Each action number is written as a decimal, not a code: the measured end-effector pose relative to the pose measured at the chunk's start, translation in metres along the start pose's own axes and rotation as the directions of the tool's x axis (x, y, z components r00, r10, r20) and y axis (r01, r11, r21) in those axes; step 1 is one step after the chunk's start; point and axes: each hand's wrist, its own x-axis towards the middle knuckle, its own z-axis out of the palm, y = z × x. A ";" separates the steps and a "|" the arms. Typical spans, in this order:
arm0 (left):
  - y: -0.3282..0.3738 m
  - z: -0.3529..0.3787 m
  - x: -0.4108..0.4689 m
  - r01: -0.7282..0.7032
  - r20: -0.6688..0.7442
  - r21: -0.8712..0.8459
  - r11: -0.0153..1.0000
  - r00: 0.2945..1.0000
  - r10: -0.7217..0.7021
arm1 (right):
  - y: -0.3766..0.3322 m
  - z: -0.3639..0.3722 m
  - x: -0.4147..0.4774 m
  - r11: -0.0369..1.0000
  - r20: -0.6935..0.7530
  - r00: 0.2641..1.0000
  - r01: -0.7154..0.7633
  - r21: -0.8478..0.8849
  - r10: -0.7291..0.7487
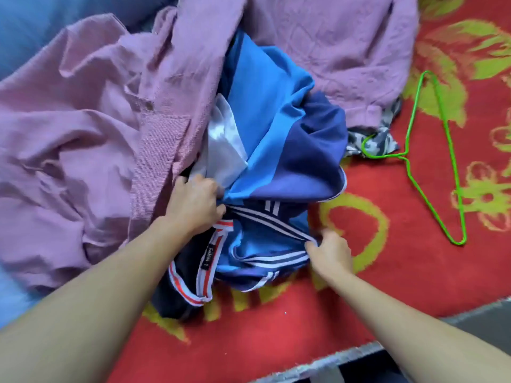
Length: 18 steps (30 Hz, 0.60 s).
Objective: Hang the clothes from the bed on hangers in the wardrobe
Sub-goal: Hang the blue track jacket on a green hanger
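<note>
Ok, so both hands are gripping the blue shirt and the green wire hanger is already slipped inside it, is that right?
Not quite. In the head view the green wire hanger lies on the red blanket, to the right of the blue shirt, not inside it. The left hand and right hand do both grip the shirt.

Two bare forearms (91, 305), bare left hand (193, 205), bare right hand (331, 254)
</note>
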 end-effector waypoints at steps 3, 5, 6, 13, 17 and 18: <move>0.014 -0.003 -0.042 0.002 0.054 -0.053 0.999 0.999 0.001 | 0.024 -0.034 -0.005 0.968 -0.086 0.996 0.002 0.249 0.020; 0.031 -0.009 -0.070 0.003 0.039 -0.100 0.995 0.999 0.001 | 0.021 -0.057 -0.014 0.895 -0.099 0.994 -0.004 0.445 0.054; 0.039 -0.013 -0.084 0.012 0.025 -0.131 0.991 1.000 -0.009 | 0.015 -0.069 -0.020 0.847 -0.093 0.992 -0.018 0.531 0.080; 0.085 -0.078 -0.177 -0.047 -0.300 -0.405 0.913 0.950 -0.084 | -0.012 -0.142 -0.073 0.779 -0.058 0.989 0.144 0.610 -0.136; 0.105 -0.131 -0.230 0.010 -0.396 -0.483 0.876 0.889 -0.228 | -0.011 -0.212 -0.122 0.800 -0.040 0.911 0.381 0.463 -0.410; 0.112 -0.147 -0.242 0.012 -0.418 -0.529 0.849 0.867 -0.273 | -0.007 -0.231 -0.134 0.807 -0.027 0.891 0.423 0.412 -0.454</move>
